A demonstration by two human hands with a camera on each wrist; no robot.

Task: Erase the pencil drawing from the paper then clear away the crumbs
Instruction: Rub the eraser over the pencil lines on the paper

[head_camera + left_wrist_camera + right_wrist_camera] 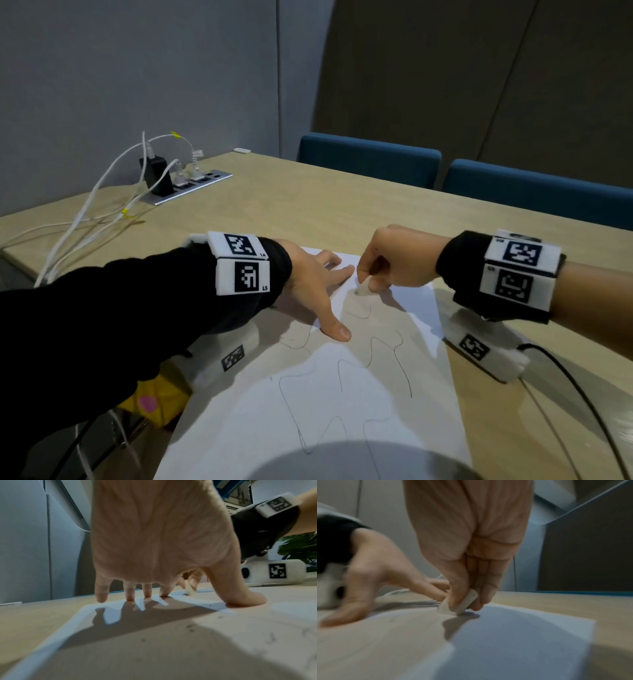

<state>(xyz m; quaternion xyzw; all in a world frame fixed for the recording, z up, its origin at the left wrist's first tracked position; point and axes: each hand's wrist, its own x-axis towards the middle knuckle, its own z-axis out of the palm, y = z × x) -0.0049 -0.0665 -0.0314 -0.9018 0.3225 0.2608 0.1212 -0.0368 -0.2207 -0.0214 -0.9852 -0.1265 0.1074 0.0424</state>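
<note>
A white sheet of paper lies on the wooden table, covered with a wavy pencil line. My left hand lies spread and flat on the sheet's far left part, fingertips and thumb pressing it down. My right hand pinches a small white eraser between thumb and fingers, its lower end touching the paper near the far edge, just right of my left index finger. In the right wrist view the eraser sits tilted on the paper. Small dark crumbs dot the sheet.
A power strip with a black charger and white cables sits at the table's far left. Two blue chairs stand behind the table. A yellow object lies under my left forearm. A black cable trails at the right.
</note>
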